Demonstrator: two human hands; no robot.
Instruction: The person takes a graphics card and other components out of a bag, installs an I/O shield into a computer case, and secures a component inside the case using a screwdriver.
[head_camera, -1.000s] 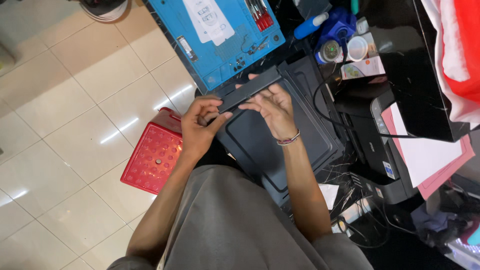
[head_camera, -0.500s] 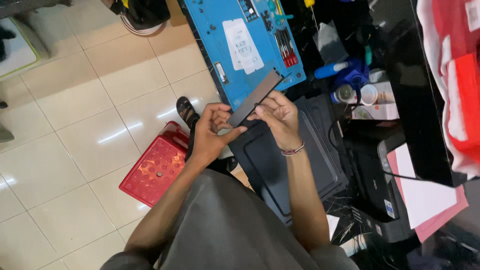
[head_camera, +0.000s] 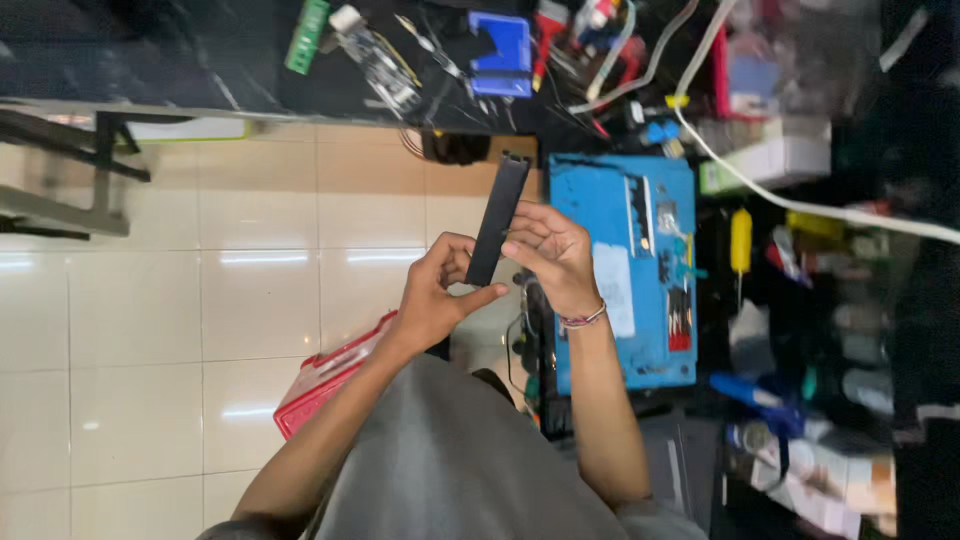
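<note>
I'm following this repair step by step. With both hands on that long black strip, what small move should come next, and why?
Probably lower the black strip toward the blue mat. Left hand and right hand pinch only its lower end, so most of it sticks out unsupported over the tiled floor.
</note>
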